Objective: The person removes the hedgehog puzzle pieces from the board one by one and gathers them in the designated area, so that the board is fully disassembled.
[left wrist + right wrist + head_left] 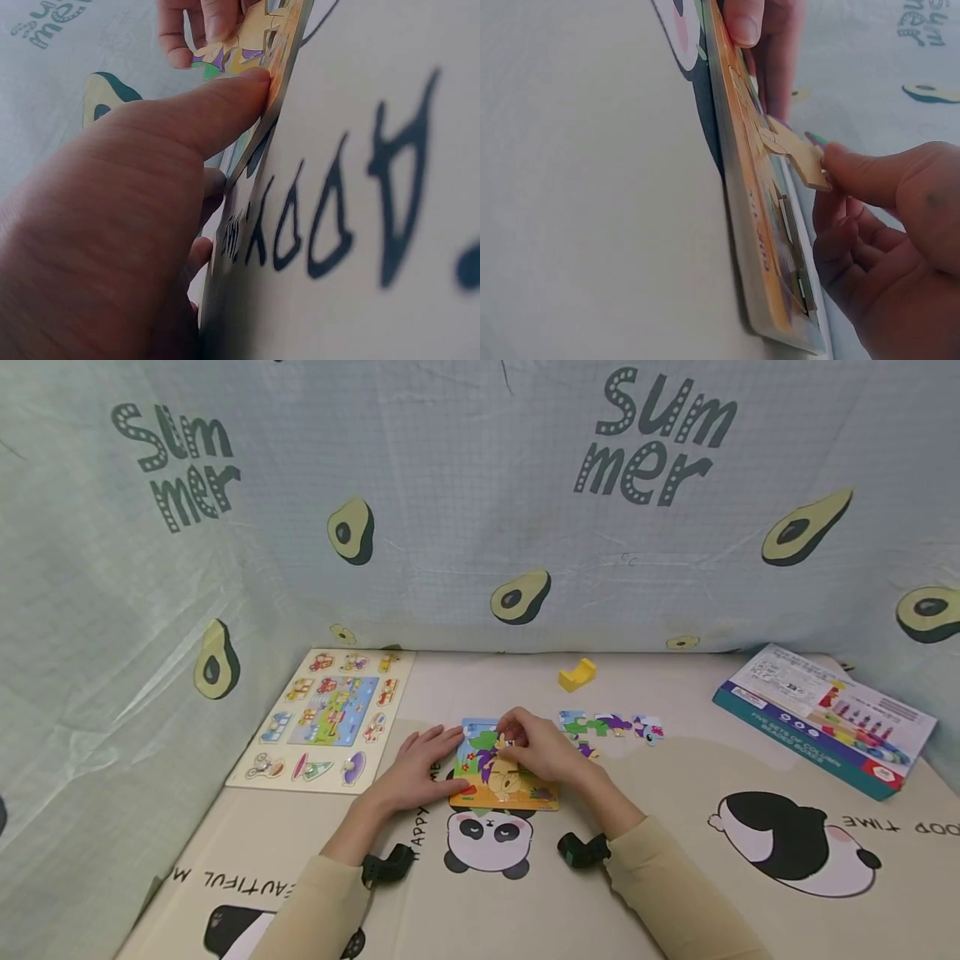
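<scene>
- The right hand (543,747) pinches a puzzle piece (799,161) between thumb and fingers, the piece tilted.
- The left hand (420,768) lies with fingers loosely extended, its thumb resting on the puzzle board (487,802) near the near left corner.
- The board lies flat between the hands, the pinched piece over its surface; loose pieces (613,723) sit just beyond the right hand, to the right.
- Both forearms reach forward, angled inward toward the board.

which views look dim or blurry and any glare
Head: fairly sharp, with pale sheen on the left curtain; left wrist: dim, the black dot at the right edge blurred; right wrist: hazy, small print on the puzzle board unreadable.
</scene>
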The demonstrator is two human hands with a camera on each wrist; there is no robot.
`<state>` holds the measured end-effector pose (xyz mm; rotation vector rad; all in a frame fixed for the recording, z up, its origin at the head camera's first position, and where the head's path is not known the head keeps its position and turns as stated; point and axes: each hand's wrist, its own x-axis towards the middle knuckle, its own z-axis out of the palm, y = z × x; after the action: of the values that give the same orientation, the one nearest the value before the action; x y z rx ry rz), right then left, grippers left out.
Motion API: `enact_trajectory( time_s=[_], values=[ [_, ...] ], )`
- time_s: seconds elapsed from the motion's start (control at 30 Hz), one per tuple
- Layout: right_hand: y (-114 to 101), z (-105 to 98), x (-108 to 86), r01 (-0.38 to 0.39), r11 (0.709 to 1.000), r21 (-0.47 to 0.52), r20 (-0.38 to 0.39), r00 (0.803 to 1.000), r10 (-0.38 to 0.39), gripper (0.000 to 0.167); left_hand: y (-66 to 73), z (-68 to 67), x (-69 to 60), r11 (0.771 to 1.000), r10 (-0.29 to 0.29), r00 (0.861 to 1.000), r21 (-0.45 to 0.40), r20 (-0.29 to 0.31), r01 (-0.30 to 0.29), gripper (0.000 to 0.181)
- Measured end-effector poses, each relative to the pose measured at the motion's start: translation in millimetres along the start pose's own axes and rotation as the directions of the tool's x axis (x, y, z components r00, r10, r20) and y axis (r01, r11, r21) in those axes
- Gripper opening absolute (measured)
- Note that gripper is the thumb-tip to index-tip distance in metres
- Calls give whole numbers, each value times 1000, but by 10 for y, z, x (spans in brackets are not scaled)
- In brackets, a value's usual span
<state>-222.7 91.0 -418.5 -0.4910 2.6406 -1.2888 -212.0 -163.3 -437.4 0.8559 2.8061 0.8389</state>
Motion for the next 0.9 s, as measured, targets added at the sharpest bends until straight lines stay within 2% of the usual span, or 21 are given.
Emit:
enact_trajectory(
  time_s=[0.37, 0.63, 0.9],
  values=[
    [-19, -53, -8, 28, 983, 183, -3, 1000, -28, 19, 0, -12, -3, 1000, 1, 1000, -4, 2, -1, 81],
    [-10, -120, -18, 26, 977, 210, 3, 1000, -27, 18, 4, -8, 6, 1000, -7, 1000, -5, 8, 7, 81],
    [-4, -281, -54, 10, 976, 217, -21, 1000, -6, 20, 3, -12, 8, 1000, -18, 1000, -2, 14, 18, 82]
  ],
)
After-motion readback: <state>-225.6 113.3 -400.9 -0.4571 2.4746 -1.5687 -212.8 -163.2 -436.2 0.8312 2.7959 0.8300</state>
